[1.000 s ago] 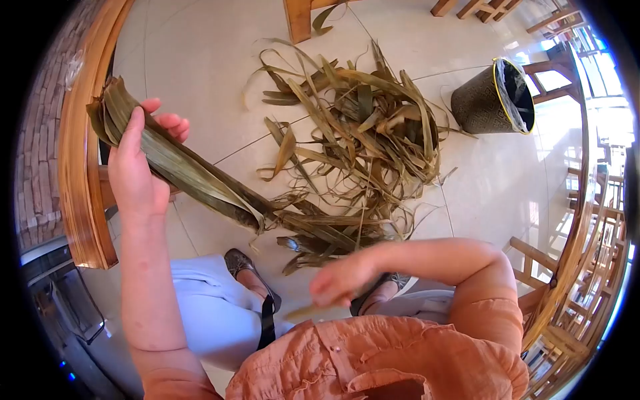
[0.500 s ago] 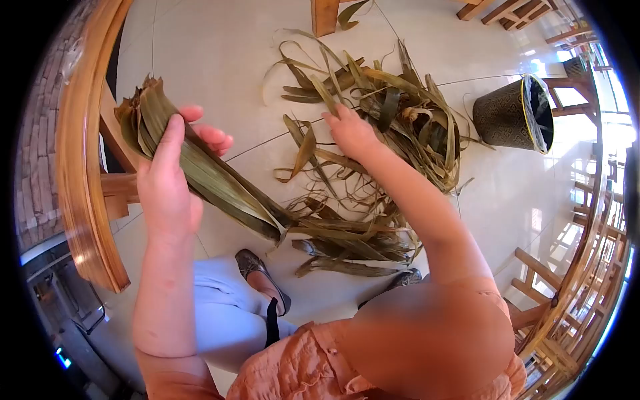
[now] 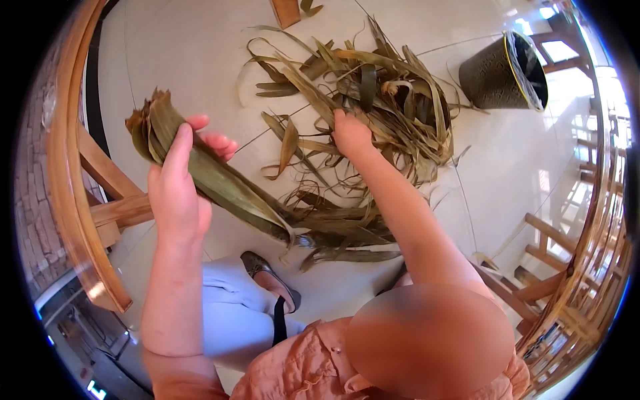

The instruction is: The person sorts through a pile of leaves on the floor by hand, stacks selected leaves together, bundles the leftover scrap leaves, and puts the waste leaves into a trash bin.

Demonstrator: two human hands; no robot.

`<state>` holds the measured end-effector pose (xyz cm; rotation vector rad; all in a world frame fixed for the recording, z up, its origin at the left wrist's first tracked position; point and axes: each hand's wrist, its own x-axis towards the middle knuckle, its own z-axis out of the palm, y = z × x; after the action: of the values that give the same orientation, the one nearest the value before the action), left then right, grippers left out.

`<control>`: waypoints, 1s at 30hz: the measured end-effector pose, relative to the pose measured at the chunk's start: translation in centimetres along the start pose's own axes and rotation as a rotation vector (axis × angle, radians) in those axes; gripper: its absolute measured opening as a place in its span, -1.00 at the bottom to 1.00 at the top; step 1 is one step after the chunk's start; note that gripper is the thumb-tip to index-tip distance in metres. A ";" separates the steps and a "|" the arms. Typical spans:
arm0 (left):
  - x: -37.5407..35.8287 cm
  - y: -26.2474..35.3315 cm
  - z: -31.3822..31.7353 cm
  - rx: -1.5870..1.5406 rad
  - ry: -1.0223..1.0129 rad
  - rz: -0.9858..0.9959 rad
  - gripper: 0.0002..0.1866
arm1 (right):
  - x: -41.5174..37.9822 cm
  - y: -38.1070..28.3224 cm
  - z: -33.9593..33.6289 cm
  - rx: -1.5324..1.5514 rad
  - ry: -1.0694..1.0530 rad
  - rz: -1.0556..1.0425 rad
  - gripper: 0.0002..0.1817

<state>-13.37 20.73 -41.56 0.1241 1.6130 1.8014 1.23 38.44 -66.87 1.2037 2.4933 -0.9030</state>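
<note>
While the left hand [image 3: 179,188] is clamped around the leaf bundle [image 3: 230,187] at ten o'clock, the right hand [image 3: 353,135] is among the loose leaves [image 3: 400,119] at one o'clock, its grip hidden; drawing them singly would avoid tangles.

Leaf heap [image 3: 400,120]: down on the floor [image 3: 180,53]!
Leaf bundle [image 3: 230,181]: left of the heap, in the left hand [image 3: 179,187]!
Wastebasket [image 3: 490,75]: right of the heap!

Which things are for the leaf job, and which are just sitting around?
Part of the job:
leaf bundle, gripped in the left hand
leaf pile on the floor, with the right hand at it

Seemingly just there:
bin, untouched
wooden furniture
</note>
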 end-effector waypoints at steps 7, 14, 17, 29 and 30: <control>0.0 0.7 -1.9 0.063 0.084 0.058 -0.76 | -0.3 -3.5 -4.1 0.557 -0.042 -0.230 -0.77; 2.0 -1.7 0.2 0.097 0.034 -0.064 -0.76 | -11.6 -7.8 -10.5 1.137 -0.380 -0.178 -0.80; 2.0 -1.5 1.2 0.164 0.031 0.004 -0.74 | -13.8 -7.9 -9.7 0.961 -0.356 -0.391 -0.77; -2.6 -0.2 2.3 0.210 -0.122 0.108 -0.87 | -13.5 -11.6 -12.5 1.076 -0.274 -0.450 -0.69; -2.8 0.0 2.4 0.184 -0.143 0.121 -0.87 | -13.4 -11.9 -12.7 1.073 -0.285 -0.402 -0.72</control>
<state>-10.03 21.19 -39.99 0.4334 1.6961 1.6887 1.40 32.28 -45.77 0.6403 1.9990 -2.4884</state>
